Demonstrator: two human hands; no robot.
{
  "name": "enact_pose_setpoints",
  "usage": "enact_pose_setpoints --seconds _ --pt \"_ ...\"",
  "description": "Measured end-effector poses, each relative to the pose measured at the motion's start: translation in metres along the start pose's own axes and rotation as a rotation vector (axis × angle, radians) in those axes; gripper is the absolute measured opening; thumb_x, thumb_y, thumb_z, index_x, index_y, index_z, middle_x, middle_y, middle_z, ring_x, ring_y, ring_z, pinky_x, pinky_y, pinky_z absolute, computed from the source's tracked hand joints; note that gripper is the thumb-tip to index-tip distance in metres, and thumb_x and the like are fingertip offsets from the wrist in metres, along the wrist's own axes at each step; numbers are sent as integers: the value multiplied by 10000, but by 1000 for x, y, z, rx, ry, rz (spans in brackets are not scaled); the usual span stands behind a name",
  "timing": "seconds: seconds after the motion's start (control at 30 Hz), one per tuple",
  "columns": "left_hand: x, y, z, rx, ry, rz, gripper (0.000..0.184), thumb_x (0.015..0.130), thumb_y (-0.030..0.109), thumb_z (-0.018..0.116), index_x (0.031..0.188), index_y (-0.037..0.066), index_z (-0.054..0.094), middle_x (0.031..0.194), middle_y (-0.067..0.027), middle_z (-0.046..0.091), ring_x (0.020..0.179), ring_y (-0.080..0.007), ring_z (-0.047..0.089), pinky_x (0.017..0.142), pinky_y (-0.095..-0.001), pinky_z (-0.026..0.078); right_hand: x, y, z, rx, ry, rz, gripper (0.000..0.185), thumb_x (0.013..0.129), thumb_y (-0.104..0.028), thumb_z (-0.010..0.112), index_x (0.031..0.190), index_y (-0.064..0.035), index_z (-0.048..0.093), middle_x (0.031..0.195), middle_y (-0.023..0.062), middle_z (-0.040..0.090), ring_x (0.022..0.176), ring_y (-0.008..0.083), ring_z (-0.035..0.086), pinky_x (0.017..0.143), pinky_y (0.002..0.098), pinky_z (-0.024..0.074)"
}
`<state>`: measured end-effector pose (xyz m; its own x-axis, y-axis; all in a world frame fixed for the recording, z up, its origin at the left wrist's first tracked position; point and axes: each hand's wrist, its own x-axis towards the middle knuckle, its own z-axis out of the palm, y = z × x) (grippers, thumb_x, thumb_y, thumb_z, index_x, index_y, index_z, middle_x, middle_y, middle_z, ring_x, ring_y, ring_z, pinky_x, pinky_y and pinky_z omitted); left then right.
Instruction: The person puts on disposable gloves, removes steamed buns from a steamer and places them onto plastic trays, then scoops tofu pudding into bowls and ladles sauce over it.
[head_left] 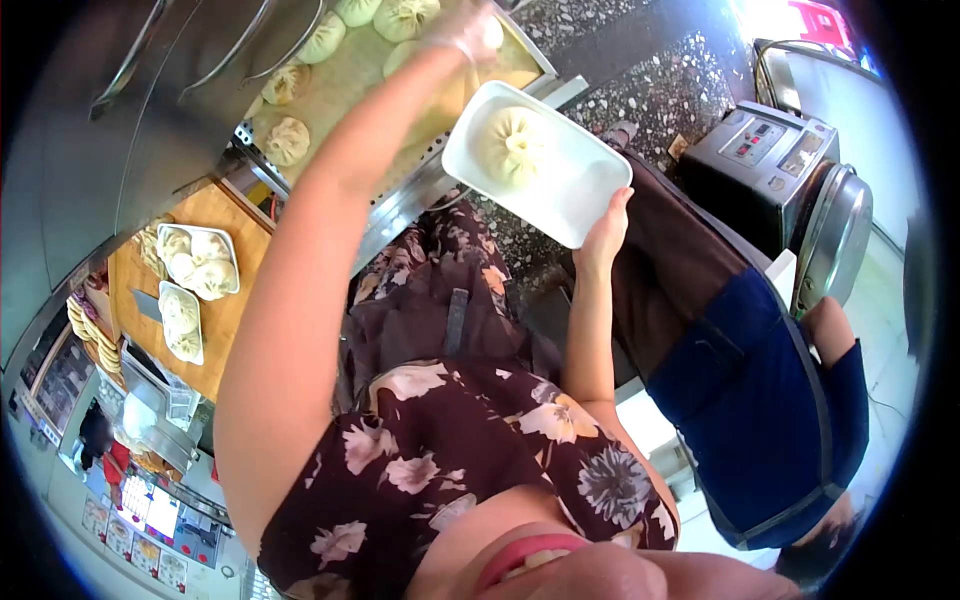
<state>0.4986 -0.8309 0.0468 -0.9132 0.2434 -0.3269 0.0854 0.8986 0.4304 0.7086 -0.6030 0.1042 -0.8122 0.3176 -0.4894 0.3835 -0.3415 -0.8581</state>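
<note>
My right hand (605,235) grips the near right corner of a white rectangular tray (585,190), thumb on its rim. One pleated bun (514,146) sits in the tray's left half. Beyond it, my left hand (458,38), seemingly in a clear glove, reaches over a large metal tray lined with tan sheeting (345,80). Motion smears its fingers beside a pale bun; whether it holds the bun is unclear. Several more buns, such as one at the lower left (287,142), lie on the lining.
Two white trays of buns (200,262) (181,322) stand on a wooden board (135,290) at left. At right, a person in a blue garment (750,400) stands close by, near a metal appliance (760,160) and a round metal lid (838,235). Metal handles (225,55) are at upper left.
</note>
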Motion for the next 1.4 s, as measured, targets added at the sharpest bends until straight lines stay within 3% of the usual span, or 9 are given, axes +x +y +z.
enact_pose_setpoints --seconds 0.07,0.17,0.4,0.53,0.73,0.83,1.13,1.37,1.4 --pt "17 -33 13 -931 112 -170 323 807 131 608 1099 55 492 883 -61 580 804 -128 565 667 -261 484 3 2 -2 -20 -14 -2 516 963 -395 283 1221 28 429 1172 115 528 1039 219 534 901 332 419" --pt "-65 -12 -48 -1212 51 189 598 662 227 745 1170 86 463 1057 -123 581 920 -266 595 790 -368 505 3 6 9 -114 -92 -35 525 958 -410 298 1204 27 451 1172 109 530 1033 215 536 883 327 426" --pt "-271 64 0 171 756 300 587 694 352 641 1217 160 455 1254 -123 425 1146 -310 399 986 -475 295 -43 18 84 -14 -467 236 578 936 -465 313 1273 -1 380 1236 133 488 1101 271 495 929 404 401" --pt "-372 56 -61 -184 668 127 592 713 303 671 1216 89 445 1273 -163 402 1228 -344 331 1005 -502 255 -108 10 132 4 -721 269 590 946 -460 251 1317 -4 306 1311 152 400 1187 295 421 969 419 378" --pt "-554 -94 -13 -22 1360 -976 470 786 156 594 1187 -17 420 1165 -216 441 1119 -366 400 977 -428 316 -189 12 213 -86 -858 233 558 957 -429 227 1316 -10 317 1329 135 396 1206 282 408 1006 398 346" --pt "-633 -196 24 -504 1263 -1422 506 757 154 560 1191 -31 375 1098 -252 508 1047 -377 475 883 -405 388 -234 75 270 -107 -1013 163 556 961 -418 209 1314 -3 317 1326 139 399 1210 276 406 1007 393 346" --pt "-636 -228 9 -1497 962 -734 293 743 67 504 1013 19 607 877 -70 637 776 -179 593 675 -330 477 -319 205 503 -417 -1414 479 673 897 -556 303 1256 7 390 1177 127 527 1094 245 516 901 385 457" --pt "-637 -226 54 -1902 1035 -618 326 715 -7 501 1034 -28 564 956 -91 606 833 -190 601 678 -305 516 -322 321 600 -620 -1200 345 716 868 -593 343 1203 21 492 1180 176 533 1108 290 503 909 390 410" --pt "-643 -225 51 -1896 1002 -626 326 715 -7 501 1034 -28 564 956 -91 606 833 -190 601 678 -305 516 -319 317 602 -952 -1264 -89 665 878 -553 366 1199 16 487 1141 186 553 1059 301 527 904 390 414"
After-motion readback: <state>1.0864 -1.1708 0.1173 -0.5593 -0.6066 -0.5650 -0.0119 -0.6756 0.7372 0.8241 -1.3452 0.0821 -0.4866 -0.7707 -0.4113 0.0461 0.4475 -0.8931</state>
